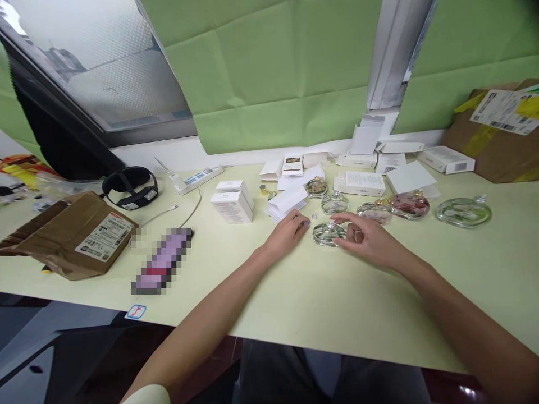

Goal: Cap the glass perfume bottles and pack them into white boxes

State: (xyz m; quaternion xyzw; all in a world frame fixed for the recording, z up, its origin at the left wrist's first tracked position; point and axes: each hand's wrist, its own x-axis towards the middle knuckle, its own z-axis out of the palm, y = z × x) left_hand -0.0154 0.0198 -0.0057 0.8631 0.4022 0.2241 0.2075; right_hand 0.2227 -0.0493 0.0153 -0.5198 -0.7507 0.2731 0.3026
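Note:
A clear, flat oval glass perfume bottle (325,235) with a greenish tint lies on the table in front of me. My right hand (370,240) is closed on its right side, index finger by the neck and thumb at the lower edge. Just left of the bottle, my left hand (287,233) has its fingertips pinched on a small translucent piece (306,223), too small to make out fully. Between the hands and slightly behind them sits a small clear cap (314,216). Another clear perfume bottle (335,203) stands just behind the held one.
More perfume bottles, including a pink one (410,205) and a green one (463,212), lie to the right. White boxes (232,205) and folded papers (288,203) are behind. Cardboard cartons (96,241), a headset (132,188), a power strip (200,178) and a pixelated phone-like object (163,261) lie left.

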